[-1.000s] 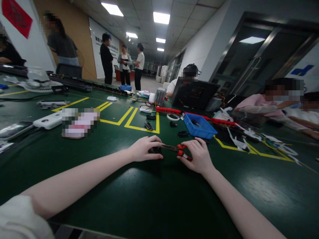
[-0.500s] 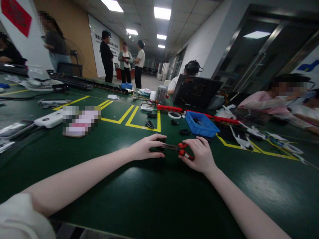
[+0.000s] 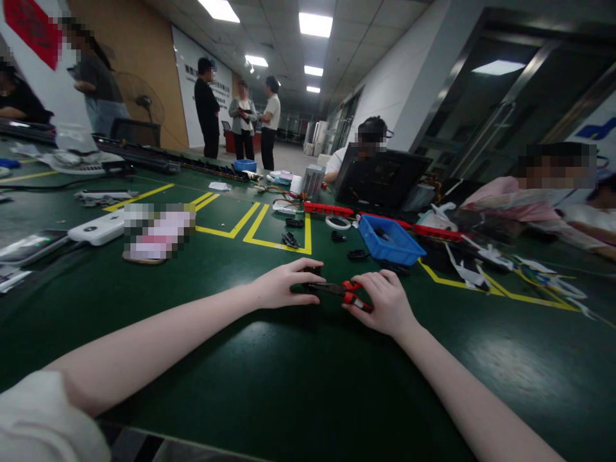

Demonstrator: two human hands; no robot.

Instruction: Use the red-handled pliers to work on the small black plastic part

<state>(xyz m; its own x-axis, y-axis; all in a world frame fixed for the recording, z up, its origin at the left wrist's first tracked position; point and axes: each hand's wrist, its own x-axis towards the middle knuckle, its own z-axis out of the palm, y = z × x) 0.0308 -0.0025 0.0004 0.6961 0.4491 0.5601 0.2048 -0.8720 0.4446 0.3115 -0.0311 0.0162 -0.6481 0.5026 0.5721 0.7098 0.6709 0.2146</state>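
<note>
My right hand (image 3: 382, 301) is closed round the red handles of a pair of needle-nose pliers (image 3: 347, 294). The pliers' dark jaws point left, to a small black part (image 3: 312, 274) between the thumb and fingers of my left hand (image 3: 282, 285). My left hand is curled about this part; its exact kind is too dark to make out, and the fingers partly hide it. Whether the jaws grip the part I cannot tell. Both hands are low over the green table (image 3: 289, 372).
Ahead of my hands stand a blue bin (image 3: 392, 240) with dark pieces in it and a small black part (image 3: 290, 240) inside yellow tape. A phone (image 3: 161, 236) and a white device (image 3: 103, 226) lie at left. White scraps and cables (image 3: 543, 276) lie at right. A person (image 3: 370, 144) sits opposite.
The pliers have shifted slightly and their jaws look a little differently angled at the black part. Both hands keep almost the same place and hold.
</note>
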